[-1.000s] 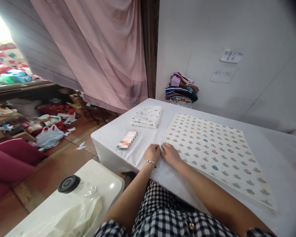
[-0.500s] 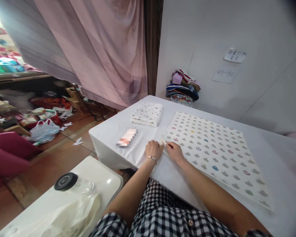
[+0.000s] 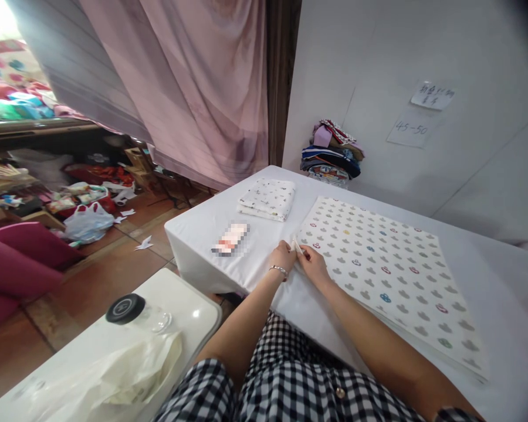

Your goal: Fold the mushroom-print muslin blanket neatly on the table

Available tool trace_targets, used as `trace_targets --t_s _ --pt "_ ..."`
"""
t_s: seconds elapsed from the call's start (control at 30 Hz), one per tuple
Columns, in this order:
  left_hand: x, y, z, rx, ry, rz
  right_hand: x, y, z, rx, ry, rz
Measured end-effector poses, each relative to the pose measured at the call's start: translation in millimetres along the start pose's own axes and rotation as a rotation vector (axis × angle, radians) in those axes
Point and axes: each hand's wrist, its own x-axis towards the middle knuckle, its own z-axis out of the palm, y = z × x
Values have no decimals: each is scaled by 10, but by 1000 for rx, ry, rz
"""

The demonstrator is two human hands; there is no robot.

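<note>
In the head view, we see our left hand [image 3: 283, 256] and right hand [image 3: 312, 262] meeting at the near left corner of the white cotton cloth with grey and coloured prints [image 3: 385, 269]. Our right grip is pinched closed on that slightly raised corner; how far our left grip is open, we cannot tell. The cloth lies flat on the white-covered bench [image 3: 479, 258], right of a blurred phone-like rectangle [image 3: 231, 239] and a folded white patterned cloth [image 3: 267, 199].
</note>
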Motion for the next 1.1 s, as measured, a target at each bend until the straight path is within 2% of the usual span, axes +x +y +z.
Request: trace_targets --t_s 0.1,0.23,0.33,0.47,0.57,0.87,1.0,1.1 --pt "39 -43 11 -169 13 -28 -10 13 -14 -49 60 -26" --pt "74 -91 42 -240 6 -34 -6 8 -12 -188 69 -100" --pt "72 -106 68 -289 3 -34 3 -62 -1 -319 -10 -127" --pt "48 -115 76 -344 11 -25 7 -195 16 -489 -149 -72" --pt "32 -123 62 -367 17 -23 4 -256 32 -549 -188 -70" --pt "54 -133 61 -378 33 -27 -25 -299 36 -520 -186 -88" --pt "87 -142 70 -351 21 -19 -35 -259 -13 -370 -216 -86" --pt "99 -152 67 -321 14 3 -10 -170 -75 -249 -157 -70"
